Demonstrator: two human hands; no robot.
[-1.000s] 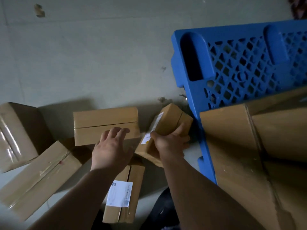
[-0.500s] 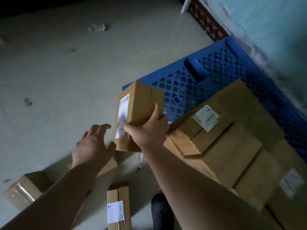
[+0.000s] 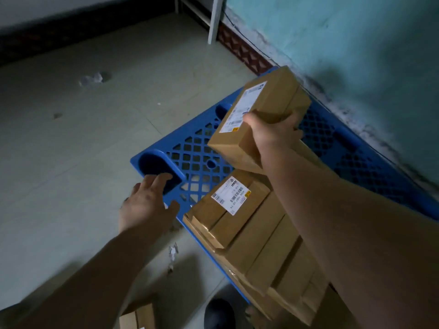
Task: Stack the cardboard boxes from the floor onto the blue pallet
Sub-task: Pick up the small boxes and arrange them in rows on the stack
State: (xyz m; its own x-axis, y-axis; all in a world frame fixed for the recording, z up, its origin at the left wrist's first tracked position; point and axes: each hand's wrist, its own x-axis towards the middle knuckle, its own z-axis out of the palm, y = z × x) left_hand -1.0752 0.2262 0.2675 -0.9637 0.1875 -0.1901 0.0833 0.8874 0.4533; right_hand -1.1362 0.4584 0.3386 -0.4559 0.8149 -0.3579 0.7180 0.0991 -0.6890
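Lower left of frame: left hand (image 3: pixel 146 205) open, fingers spread and relaxed, holding nothing, over the near corner of the pallet (image 3: pixel 190 153). Bottom edge: corner of one box on floor (image 3: pixel 139 317), beside a dark shoe (image 3: pixel 219 313). Centre: blue pallet on grey floor (image 3: pixel 59 150), against the teal wall (image 3: pixel 356 43). Lower centre to right: stacked boxes (image 3: pixel 256 233) on pallet, the top one with a white label (image 3: pixel 231 194). Upper centre right: right hand (image 3: pixel 273 134) gripping held box (image 3: pixel 259 115) with thumb and fingers, tilted, raised above pallet and stack.
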